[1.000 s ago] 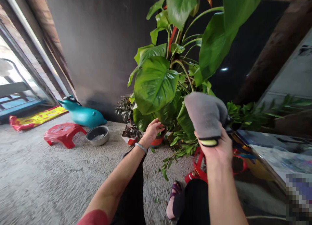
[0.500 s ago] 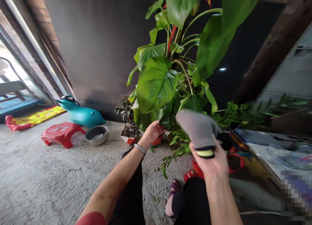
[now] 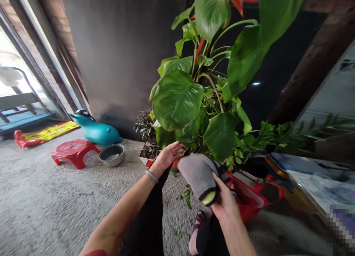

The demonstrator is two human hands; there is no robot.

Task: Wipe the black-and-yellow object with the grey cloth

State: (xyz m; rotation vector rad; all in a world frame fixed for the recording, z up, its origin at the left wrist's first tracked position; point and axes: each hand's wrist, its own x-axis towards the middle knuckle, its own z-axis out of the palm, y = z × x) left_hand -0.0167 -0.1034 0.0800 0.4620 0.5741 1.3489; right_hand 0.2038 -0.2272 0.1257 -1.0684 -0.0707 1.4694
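My right hand (image 3: 225, 202) grips a grey cloth mitt (image 3: 195, 172) with black trim and a pale yellow-green lining at its opening. The mitt points up and left, in front of the lower foliage. To its left is my left hand (image 3: 168, 156), palm up and fingers stretched out, holding nothing. Its fingertips are just below a big heart-shaped leaf (image 3: 177, 100) of a tall potted plant. Another broad leaf (image 3: 221, 135) hangs above the mitt. Foliage mostly hides the plant's pot.
A red basket (image 3: 249, 200) stands on the floor by my right leg, beside a cluttered table (image 3: 307, 182). A small dark-leaved potted plant (image 3: 148, 148) is left of my hands. Farther left are a metal bowl (image 3: 112, 156), red stool (image 3: 73, 152) and teal toy (image 3: 100, 133).
My right hand has brought the mitt down and left, away from the leaves and closer to my left hand. My left hand has come off the leaf's lower edge, its fingers straighter.
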